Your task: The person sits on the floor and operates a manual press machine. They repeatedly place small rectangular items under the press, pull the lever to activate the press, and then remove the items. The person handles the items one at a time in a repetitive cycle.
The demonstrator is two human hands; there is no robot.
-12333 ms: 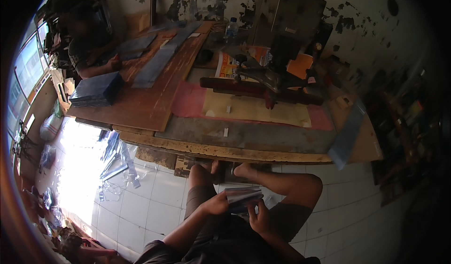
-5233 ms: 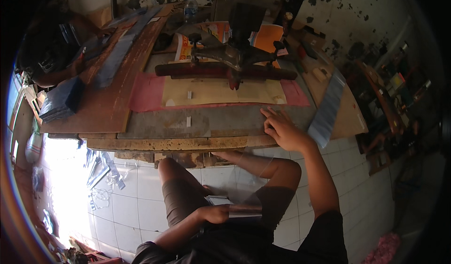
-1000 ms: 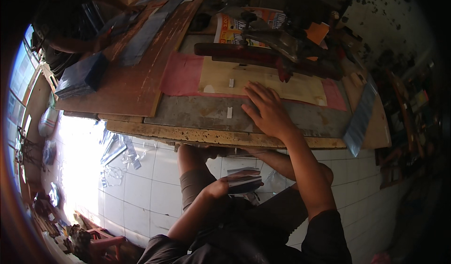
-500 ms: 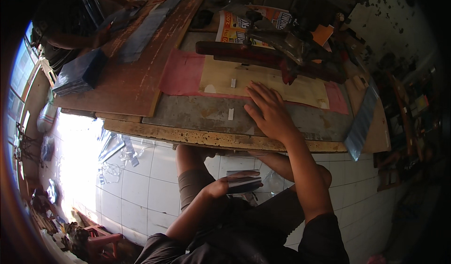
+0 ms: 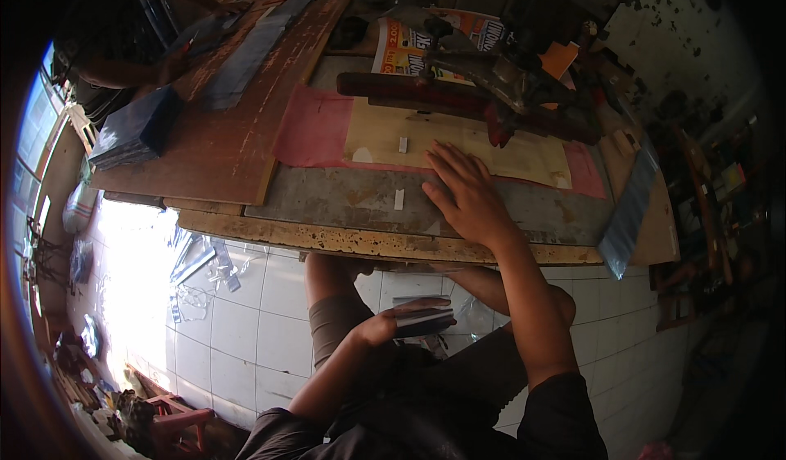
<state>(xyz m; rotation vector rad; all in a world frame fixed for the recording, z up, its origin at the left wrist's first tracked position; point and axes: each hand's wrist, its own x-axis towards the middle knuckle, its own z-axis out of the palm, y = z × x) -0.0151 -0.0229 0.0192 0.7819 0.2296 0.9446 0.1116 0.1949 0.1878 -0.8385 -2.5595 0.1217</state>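
My right hand (image 5: 468, 196) lies palm down with its fingers spread on the front edge of a cream sheet (image 5: 381, 131). That sheet rests on a longer pink sheet (image 5: 307, 128), whose ends show at both sides. Low over my lap, my left hand (image 5: 383, 327) is closed on a flat, dark, shiny stack of plastic pieces (image 5: 424, 321); their exact kind is hard to make out. A dark red press bar (image 5: 409, 90) of a machine spans just above the cream sheet, beyond my right fingers. Small white blocks (image 5: 403, 144) sit to the left of this hand.
A brown board (image 5: 221, 153) covers the bench's left side, carrying a stack of bluish plastic sheets (image 5: 135, 133). At the far left, another person's arm (image 5: 123, 71) reaches over it. A clear plastic strip (image 5: 626, 223) hangs off the right edge. Plastic scraps (image 5: 201, 259) litter the tiled floor.
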